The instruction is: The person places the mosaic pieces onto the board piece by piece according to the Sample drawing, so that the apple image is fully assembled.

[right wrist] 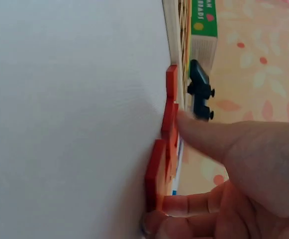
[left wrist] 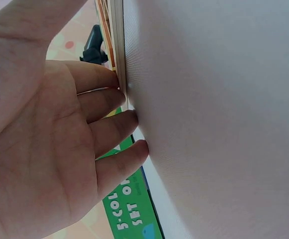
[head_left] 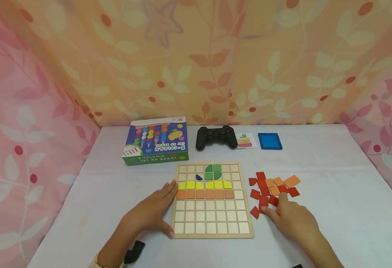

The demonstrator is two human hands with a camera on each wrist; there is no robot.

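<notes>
A wooden grid board (head_left: pixel 212 235) lies flat on the table, with green, blue, yellow and orange tiles in its upper rows. My left hand (head_left: pixel 152 208) rests along its left edge, thumb at the near corner and fingers against the side. Right of the board is a loose spread of red tiles (head_left: pixel 254 194) and orange tiles (head_left: pixel 292 181). Over its near part, my right hand (head_left: pixel 296 219) touches tiles with the thumb and index finger spread apart. In the right wrist view, the thumb meets one red tile (right wrist: pixel 170 119), and the lower fingers lie beside another.
Behind the board stand a box of beads (head_left: pixel 156 141) and a black game controller (head_left: pixel 216 137). A printed pattern card (head_left: pixel 246 141) lies partly behind the controller, and a blue square tray (head_left: pixel 270 141) is to its right. Patterned curtains enclose the table's back and sides.
</notes>
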